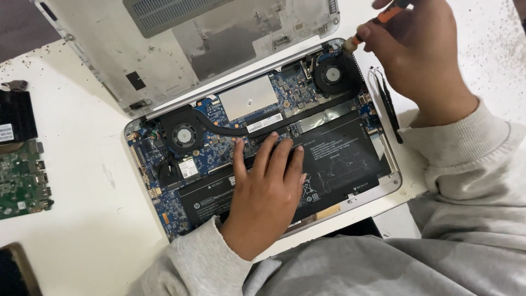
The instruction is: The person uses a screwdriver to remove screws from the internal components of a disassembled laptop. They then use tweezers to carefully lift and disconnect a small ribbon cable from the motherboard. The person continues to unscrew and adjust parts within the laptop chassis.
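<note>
An opened laptop [383, 189] lies on the white table with its insides showing: blue circuit board, two round fans [184, 135] [331, 73] and a flat black battery [339, 159]. My left hand [267, 189] rests flat on the battery, fingers spread toward the board. My right hand [419, 52] grips an orange-handled screwdriver [378, 19], whose tip sits at the laptop's far right corner beside the right fan.
The removed silver bottom cover [109, 49] lies behind the laptop. A green circuit board [22, 181] and a black part [16, 115] sit at the left table edge. Thin black tweezers [390, 107] lie right of the laptop. Grey sleeves fill the foreground.
</note>
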